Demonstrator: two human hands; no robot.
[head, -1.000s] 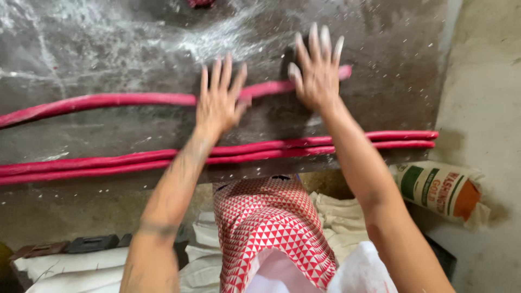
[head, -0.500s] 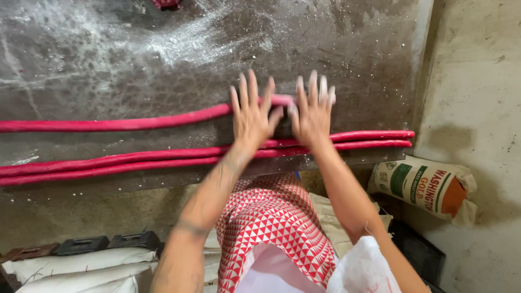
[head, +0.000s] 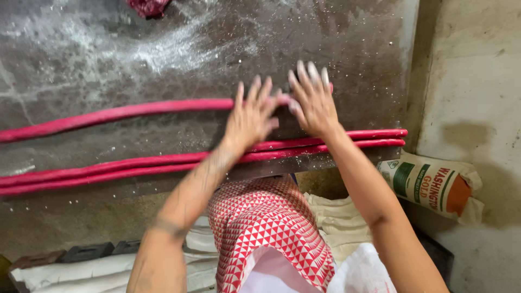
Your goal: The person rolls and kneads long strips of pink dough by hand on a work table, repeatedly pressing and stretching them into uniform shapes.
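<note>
Two long red dough ropes (head: 325, 142) already lie finished along the counter (head: 108, 49) edge, while our left hand (head: 251, 116) and right hand (head: 313, 100), flat and open-fingered, gripping nothing, press on the third rope (head: 125, 113) behind them.

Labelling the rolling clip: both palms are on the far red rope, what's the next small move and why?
Probably slide the left hand and right hand apart along the far red rope. Both lie flat and close together near its right end, while the long stretch to the left is untouched. Two finished ropes lie nearer the table's edge.
</note>
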